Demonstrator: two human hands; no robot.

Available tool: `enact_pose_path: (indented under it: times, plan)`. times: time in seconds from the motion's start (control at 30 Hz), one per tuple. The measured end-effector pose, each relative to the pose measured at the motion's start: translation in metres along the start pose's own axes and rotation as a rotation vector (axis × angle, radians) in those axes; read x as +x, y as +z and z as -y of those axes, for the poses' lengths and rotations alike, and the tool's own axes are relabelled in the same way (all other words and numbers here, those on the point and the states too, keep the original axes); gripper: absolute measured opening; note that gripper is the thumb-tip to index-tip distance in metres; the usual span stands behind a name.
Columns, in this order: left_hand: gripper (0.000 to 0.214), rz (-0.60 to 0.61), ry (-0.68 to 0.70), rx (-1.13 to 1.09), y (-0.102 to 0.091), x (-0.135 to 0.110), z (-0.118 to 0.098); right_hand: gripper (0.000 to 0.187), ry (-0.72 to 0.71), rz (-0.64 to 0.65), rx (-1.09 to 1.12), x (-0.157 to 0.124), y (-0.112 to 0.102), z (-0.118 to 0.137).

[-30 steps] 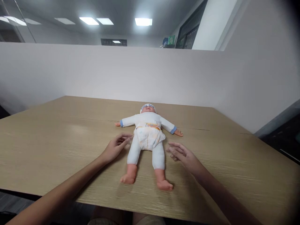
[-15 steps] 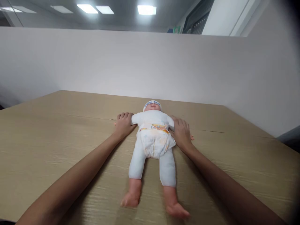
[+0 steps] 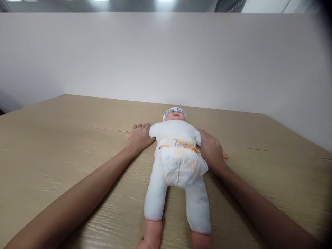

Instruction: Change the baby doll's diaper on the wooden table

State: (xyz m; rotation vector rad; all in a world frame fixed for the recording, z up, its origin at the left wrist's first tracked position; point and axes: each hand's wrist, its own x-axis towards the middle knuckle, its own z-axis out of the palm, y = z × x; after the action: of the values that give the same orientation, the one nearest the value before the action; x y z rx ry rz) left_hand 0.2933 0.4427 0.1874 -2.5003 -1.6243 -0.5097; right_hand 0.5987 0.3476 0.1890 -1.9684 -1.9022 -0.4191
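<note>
A baby doll (image 3: 173,129) lies on its back on the wooden table, head away from me and legs toward me. It has a white cloth body, a headband with blue lettering and a printed diaper (image 3: 181,166) around its hips. My left hand (image 3: 140,137) is wrapped over the doll's arm on the left, and the doll's small fingers stick out beyond it. On the other side my right hand (image 3: 211,148) grips the doll's other arm, whose hand shows past my wrist. My right fingertips are mostly hidden. The doll's feet run off the lower edge of the view.
The tabletop (image 3: 77,152) is light wood with a seam running across it. Behind its far edge stands a plain pale partition (image 3: 155,58). Ceiling lights (image 3: 166,1) show above the partition.
The view has tipped down and the doll appears larger and nearer, its feet now partly cut off. Both hands stay on the doll's arms.
</note>
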Motion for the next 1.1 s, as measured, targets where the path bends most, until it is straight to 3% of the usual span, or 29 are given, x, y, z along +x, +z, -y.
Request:
enact_pose_path:
  times: [0.3, 0.57, 0.77, 0.93, 1.1]
  plan:
    - [0.035, 0.022, -0.074, 0.013, -0.005, -0.015, -0.013, 0.03, 0.077, 0.076, -0.126, -0.01, -0.011, 0.013]
    - [0.037, 0.032, -0.1, -0.008, -0.021, -0.061, -0.024, 0.024, 0.101, 0.062, -0.111, -0.041, -0.025, 0.027]
    - [0.032, 0.067, -0.119, -0.043, -0.047, -0.102, -0.036, 0.029, 0.094, 0.053, -0.026, -0.078, -0.055, 0.038]
    - [0.026, 0.118, -0.137, -0.096, -0.079, -0.152, -0.049, 0.039, 0.052, 0.07, 0.107, -0.122, -0.09, 0.042]
    - [0.034, 0.248, -0.159, -0.29, -0.117, -0.245, -0.067, 0.036, 0.046, 0.138, 0.217, -0.178, -0.127, 0.041]
